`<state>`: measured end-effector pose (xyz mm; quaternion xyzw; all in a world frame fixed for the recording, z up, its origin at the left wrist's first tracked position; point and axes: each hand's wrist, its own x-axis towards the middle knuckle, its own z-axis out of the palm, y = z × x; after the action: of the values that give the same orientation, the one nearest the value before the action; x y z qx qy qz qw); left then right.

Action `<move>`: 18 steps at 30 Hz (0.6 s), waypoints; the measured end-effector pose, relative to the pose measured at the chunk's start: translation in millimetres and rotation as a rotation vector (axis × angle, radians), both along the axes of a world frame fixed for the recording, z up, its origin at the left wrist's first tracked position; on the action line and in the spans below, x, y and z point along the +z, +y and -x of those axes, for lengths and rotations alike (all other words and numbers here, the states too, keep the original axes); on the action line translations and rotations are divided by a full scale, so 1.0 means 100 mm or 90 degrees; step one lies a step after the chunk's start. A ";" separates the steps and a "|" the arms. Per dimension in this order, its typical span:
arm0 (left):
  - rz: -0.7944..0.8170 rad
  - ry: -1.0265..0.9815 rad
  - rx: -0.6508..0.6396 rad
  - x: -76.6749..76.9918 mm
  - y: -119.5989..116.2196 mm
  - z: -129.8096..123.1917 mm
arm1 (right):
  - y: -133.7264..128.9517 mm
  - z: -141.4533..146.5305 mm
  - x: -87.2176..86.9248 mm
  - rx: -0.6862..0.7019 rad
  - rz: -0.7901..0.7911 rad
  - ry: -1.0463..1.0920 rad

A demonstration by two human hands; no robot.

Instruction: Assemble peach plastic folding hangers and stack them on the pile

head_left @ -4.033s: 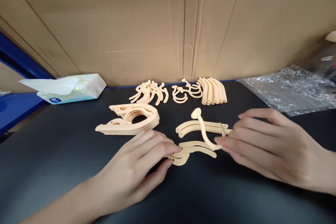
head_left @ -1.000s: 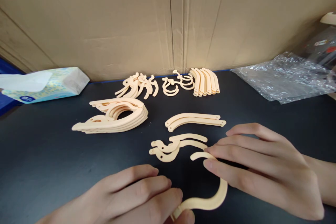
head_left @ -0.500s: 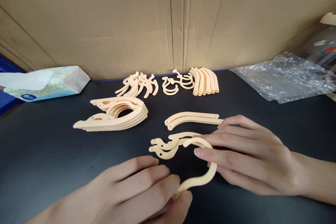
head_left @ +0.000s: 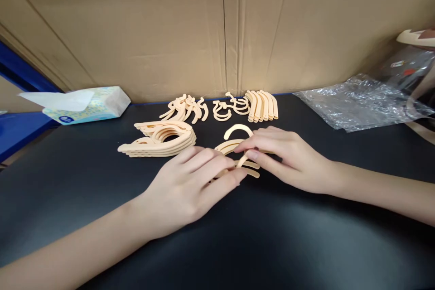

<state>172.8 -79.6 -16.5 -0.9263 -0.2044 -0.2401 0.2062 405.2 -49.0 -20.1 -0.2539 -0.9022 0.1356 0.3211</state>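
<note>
A cream plastic hanger hook (head_left: 238,130) stands between my two hands, its curved top rising toward the back. My right hand (head_left: 288,156) is closed on the hook's stem with thumb and fingers. The fingers of my left hand (head_left: 190,183) are closed at the hook's lower end, and that end is hidden behind them. Beneath the hands lie two short hanger arms (head_left: 253,173), partly covered by the fingers. Just behind them rest the longer curved hanger arms (head_left: 224,147), mostly hidden by my right hand.
Folded hangers (head_left: 159,148) are stacked left of centre. Along the back lie short hanger arms (head_left: 183,108), loose hooks (head_left: 239,108) and a row of long arms (head_left: 263,106). A tissue pack (head_left: 102,104) sits back left, clear plastic (head_left: 353,104) back right, before a cardboard wall (head_left: 163,31).
Both hands have moved away from me with the hook, over the short arms. The hook has turned more upright, and my right hand now grips its stem. The view has shifted.
</note>
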 end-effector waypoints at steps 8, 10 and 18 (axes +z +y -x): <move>0.081 -0.090 0.006 -0.11 0.03 -0.05 | -0.08 0.09 -0.07 -0.013 0.225 0.162; 0.102 -0.095 0.006 -0.12 0.03 -0.04 | -0.08 0.06 -0.08 -0.039 0.224 0.175; 0.075 -0.025 0.048 -0.12 0.00 -0.02 | 0.10 -0.03 -0.20 -0.182 0.246 0.314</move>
<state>175.2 -79.3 -28.0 -0.9234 -0.2572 -0.2381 0.1563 408.6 -39.0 -40.5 -0.3937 -0.7105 0.3149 0.4910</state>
